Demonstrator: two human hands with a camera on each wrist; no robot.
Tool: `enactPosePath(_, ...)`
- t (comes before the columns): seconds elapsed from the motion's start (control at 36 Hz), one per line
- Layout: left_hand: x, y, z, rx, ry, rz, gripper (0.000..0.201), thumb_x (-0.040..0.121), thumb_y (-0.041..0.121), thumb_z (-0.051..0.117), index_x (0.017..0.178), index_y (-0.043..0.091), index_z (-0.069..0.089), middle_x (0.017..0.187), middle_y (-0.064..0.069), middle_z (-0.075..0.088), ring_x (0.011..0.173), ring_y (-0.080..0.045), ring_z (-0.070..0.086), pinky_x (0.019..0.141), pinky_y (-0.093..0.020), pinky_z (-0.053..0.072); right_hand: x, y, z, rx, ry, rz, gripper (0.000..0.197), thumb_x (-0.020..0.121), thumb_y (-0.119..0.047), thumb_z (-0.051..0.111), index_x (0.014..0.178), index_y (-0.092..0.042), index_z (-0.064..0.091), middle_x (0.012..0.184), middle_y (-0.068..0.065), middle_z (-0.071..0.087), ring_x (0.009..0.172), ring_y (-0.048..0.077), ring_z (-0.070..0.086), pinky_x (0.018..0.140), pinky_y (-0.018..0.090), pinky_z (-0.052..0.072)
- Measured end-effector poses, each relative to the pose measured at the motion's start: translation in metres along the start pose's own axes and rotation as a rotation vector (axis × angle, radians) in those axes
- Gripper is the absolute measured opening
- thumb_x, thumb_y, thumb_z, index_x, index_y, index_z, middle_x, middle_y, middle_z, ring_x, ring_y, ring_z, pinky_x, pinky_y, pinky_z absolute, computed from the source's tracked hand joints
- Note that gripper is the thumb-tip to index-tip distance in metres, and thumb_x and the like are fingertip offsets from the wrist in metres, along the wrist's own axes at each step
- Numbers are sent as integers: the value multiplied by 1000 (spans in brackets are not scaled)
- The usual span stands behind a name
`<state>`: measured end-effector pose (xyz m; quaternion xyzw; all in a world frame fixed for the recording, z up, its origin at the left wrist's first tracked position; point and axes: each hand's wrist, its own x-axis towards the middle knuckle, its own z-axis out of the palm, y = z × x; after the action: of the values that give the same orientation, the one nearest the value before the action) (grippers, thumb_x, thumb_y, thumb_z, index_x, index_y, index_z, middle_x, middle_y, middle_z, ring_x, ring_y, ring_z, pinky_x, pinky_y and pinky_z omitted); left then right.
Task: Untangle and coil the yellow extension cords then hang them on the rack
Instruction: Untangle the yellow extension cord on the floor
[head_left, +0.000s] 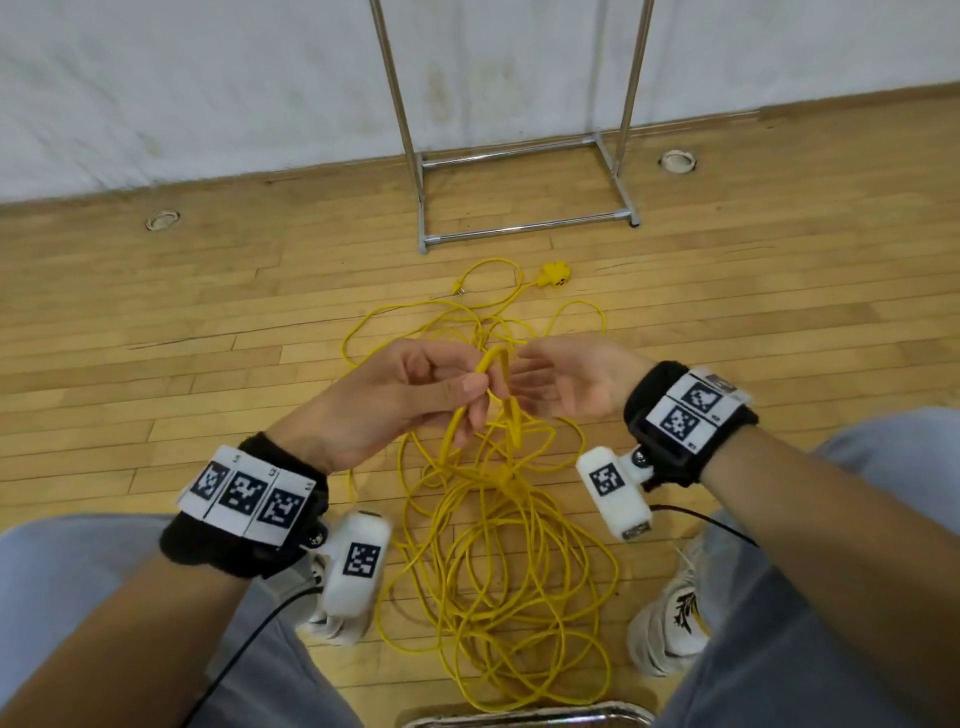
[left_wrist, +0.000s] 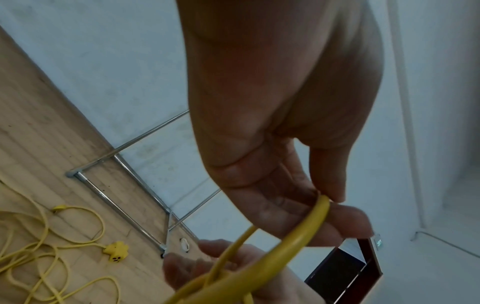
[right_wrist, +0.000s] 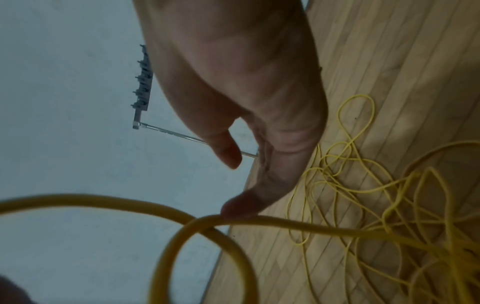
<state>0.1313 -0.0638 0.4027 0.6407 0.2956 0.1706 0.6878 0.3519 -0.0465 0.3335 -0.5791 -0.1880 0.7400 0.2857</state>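
a loop of the yellow cords (head_left: 493, 545) is pinched by the left hand (head_left: 395, 400); the right hand (head_left: 571, 379) is held slack-fingered (one fingertip touching cord).

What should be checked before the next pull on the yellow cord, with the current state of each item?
1. Left hand pinches a loop of the thin yellow extension cord: ok.
2. Right hand grips the cord: not ok; its fingers are relaxed, one fingertip touching a strand.
3. Cord untangled: not ok; the heap on the wooden plank floor crosses itself many times.
4. Yellow multi-outlet socket end lies free of the heap: ok.
5. Chrome tube rack stands unobstructed ahead: ok.
6. Number of separate cords: cannot tell.
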Motion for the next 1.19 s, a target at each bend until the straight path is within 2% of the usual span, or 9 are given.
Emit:
enactPosePath(0.08, -1, -1, -5, 10, 50, -10, 25, 101, 21, 54, 102, 0, 68, 74, -6, 60, 58, -20, 53, 58, -24, 45, 5, 7, 5, -319, -4, -63, 16, 102, -23, 60, 109, -8, 65, 92, 11, 69, 67, 18, 65, 50, 26, 56)
enactPosePath(0.19, 0, -6, -9, 18, 110, -36, 29, 103, 24, 52, 101, -2, 66, 69, -4, 55, 50, -17, 45, 50, -32, 31, 8, 13, 8, -634, -36, -205, 24, 106, -24, 52, 102, -9, 70, 88, 9, 74, 71, 15, 69, 62, 28, 58)
enactPosePath(0.33, 2, -6, -9, -79, 187, -69, 23, 100, 21, 49, 93, 4, 63, 62, -1, 42, 45, -12, 32, 42, -21, 25, 6, 9, 7, -672, -57, -253, 32, 107, -28, 49, 89, -14, 71, 81, 1, 76, 71, 12, 68, 68, 29, 57)
enactPosePath(0.47, 3, -2, -23, -272, 345, -52, 23, 104, 19, 43, 87, 11, 56, 59, 8, 29, 48, -6, 21, 46, -24, 9, -1, -4, -3, -731, -70, -370, 38, 106, -40, 53, 86, -12, 71, 87, 6, 76, 78, 15, 69, 78, 35, 58)
enactPosePath(0.72, 4, -2, -39, -530, 460, 48, 21, 102, 21, 42, 85, 16, 54, 67, 7, 13, 49, -5, 18, 46, -22, 10, -10, -3, -8, -841, -257, -473, 10, 97, -9, 68, 104, -14, 70, 96, -4, 71, 82, 12, 65, 79, 35, 59)
enactPosePath(0.83, 6, -5, -42, -586, 500, 61, 23, 103, 22, 41, 85, 16, 53, 62, 9, 18, 47, -5, 19, 46, -22, 10, -2, 1, -5, -854, -149, -594, 11, 96, -22, 73, 100, -15, 66, 87, -3, 65, 75, 15, 65, 79, 47, 61)
enactPosePath(0.97, 4, -5, -54, -557, 579, 36, 26, 106, 21, 37, 85, 19, 53, 59, 10, 24, 47, -6, 19, 49, -23, 11, -5, -6, 0, -693, 50, -867, 11, 99, -15, 67, 91, -20, 65, 83, -5, 63, 60, 14, 62, 59, 35, 56)
enactPosePath(1.08, 1, -7, -59, -497, 620, -4, 27, 107, 20, 37, 84, 19, 53, 60, 10, 23, 46, -6, 20, 45, -21, 11, -5, -14, 2, -401, 238, -990, 1, 101, -13, 65, 100, -13, 66, 93, 7, 66, 57, 23, 65, 48, 31, 51)
enactPosePath(1.19, 0, -9, -59, -474, 661, -46, 28, 107, 19, 36, 83, 19, 51, 60, 9, 23, 46, -5, 20, 44, -21, 11, -7, -21, -5, -124, 400, -1045, 9, 103, -11, 61, 107, -3, 61, 106, 22, 68, 75, 30, 76, 64, 34, 61)
